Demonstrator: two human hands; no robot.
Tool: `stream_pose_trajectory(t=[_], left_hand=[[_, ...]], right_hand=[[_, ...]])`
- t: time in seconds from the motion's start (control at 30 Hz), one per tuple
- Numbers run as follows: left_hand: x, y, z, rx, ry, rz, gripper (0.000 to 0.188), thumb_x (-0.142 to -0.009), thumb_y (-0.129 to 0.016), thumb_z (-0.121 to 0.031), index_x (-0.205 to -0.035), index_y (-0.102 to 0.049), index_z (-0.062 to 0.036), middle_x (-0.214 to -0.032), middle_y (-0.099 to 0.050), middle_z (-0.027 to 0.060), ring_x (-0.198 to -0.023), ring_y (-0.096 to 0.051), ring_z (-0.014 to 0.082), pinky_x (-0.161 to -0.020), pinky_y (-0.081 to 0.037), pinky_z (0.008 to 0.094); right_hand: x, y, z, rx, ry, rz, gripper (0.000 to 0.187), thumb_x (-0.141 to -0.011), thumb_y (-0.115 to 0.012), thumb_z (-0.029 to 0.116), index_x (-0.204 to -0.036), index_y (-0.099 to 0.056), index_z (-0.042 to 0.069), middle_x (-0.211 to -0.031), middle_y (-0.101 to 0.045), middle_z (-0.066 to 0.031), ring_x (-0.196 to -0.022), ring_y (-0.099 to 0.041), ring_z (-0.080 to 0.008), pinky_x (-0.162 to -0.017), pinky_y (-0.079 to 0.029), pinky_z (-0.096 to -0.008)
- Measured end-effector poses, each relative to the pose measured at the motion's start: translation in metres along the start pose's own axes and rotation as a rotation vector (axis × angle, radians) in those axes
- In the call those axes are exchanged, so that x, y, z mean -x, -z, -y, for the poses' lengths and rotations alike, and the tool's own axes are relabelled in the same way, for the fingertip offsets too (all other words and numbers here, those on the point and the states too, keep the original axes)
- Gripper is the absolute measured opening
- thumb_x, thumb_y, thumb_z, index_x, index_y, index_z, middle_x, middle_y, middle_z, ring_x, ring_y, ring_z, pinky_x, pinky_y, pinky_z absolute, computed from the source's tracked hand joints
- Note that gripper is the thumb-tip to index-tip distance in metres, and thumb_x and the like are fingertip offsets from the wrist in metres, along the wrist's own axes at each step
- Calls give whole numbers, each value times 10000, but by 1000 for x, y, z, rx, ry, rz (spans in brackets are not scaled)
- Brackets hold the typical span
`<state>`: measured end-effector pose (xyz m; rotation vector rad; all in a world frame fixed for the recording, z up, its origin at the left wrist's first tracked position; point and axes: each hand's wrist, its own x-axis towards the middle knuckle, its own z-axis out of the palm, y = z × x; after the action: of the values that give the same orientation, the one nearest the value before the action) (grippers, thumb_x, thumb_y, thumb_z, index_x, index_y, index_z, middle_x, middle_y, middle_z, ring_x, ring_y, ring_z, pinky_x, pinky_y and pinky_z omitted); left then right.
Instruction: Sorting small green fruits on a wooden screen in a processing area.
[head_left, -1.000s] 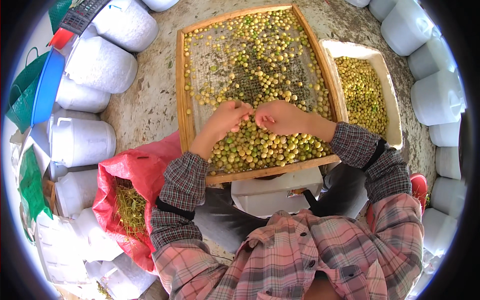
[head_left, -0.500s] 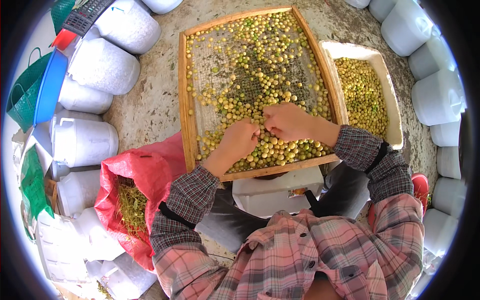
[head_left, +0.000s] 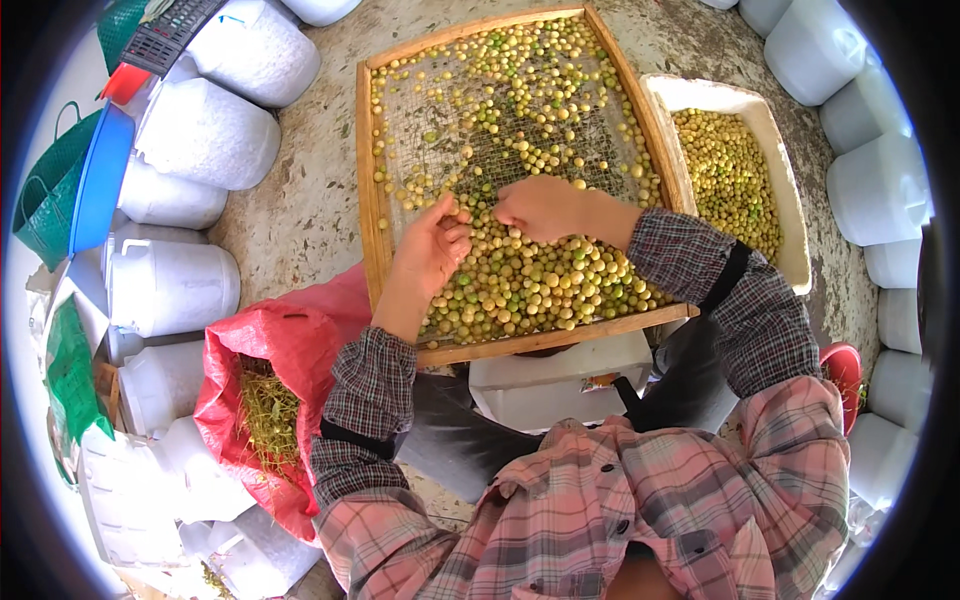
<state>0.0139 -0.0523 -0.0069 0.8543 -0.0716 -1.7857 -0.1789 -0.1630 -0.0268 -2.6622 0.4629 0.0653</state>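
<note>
A wooden-framed mesh sieve [head_left: 372,235] lies in front of me, spread with small round yellow-green fruits [head_left: 540,285]. They are heaped thickest along its near side and thinner toward the far end. Over the left part of the heap is my left hand [head_left: 432,248], turned partly palm up with its fingers curled in; what they hold, if anything, is too small to name. Close to its right, my right hand [head_left: 545,208] is back up, fingertips pinched together low over the fruits. Its fingers hide whatever is between them.
A white foam box [head_left: 795,220] of the same fruits stands right of the sieve. Another white box [head_left: 560,385] sits under its near edge. At left are a red sack [head_left: 225,400] with dry stems, a blue basin [head_left: 95,185] and several white jugs [head_left: 175,285]; more jugs line the right.
Both hands have moved away from me across the sieve and slightly left. My left hand has turned its palm upward. More of the near heap shows.
</note>
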Motion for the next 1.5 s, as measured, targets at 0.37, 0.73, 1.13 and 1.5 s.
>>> stream_pose_trajectory(t=[0.37,0.73,1.13,1.5], left_hand=[[9,-31,26,74,-40,51,188,-995,-423,-134,-1021,-516,28,-874,-543,72,-810,-578,176,-812,-564,335],[92,-36,4,221,-333,163,187,-924,-542,-50,-1067,-514,66,-991,-558,134,-899,-570,204,-833,-538,312],[362,122,-43,-2047,-637,-1402,367,-909,-596,-292,-1148,-594,-13,-1147,-616,137,-1063,-569,255,-929,-425,469],[204,-49,13,-1535,-983,-715,194,-920,-596,-139,-1064,-650,-21,-1010,-684,78,-941,-629,149,-812,-485,279]], right_hand=[[13,46,42,-65,188,-597,192,-773,-720,244,-761,-639,71,-793,-542,-24,-802,-564,-220,-674,-476,-355],[32,51,36,-565,144,-503,166,-863,-657,168,-985,-676,57,-948,-640,-77,-773,-611,-202,-666,-506,-306],[75,-8,44,112,248,-8,241,-750,-679,170,-977,-633,103,-1137,-512,-84,-1142,-446,-271,-981,-378,-456],[107,35,-17,-214,-179,-640,198,-810,-532,-5,-973,-639,32,-961,-643,-127,-786,-635,-282,-691,-510,-392]])
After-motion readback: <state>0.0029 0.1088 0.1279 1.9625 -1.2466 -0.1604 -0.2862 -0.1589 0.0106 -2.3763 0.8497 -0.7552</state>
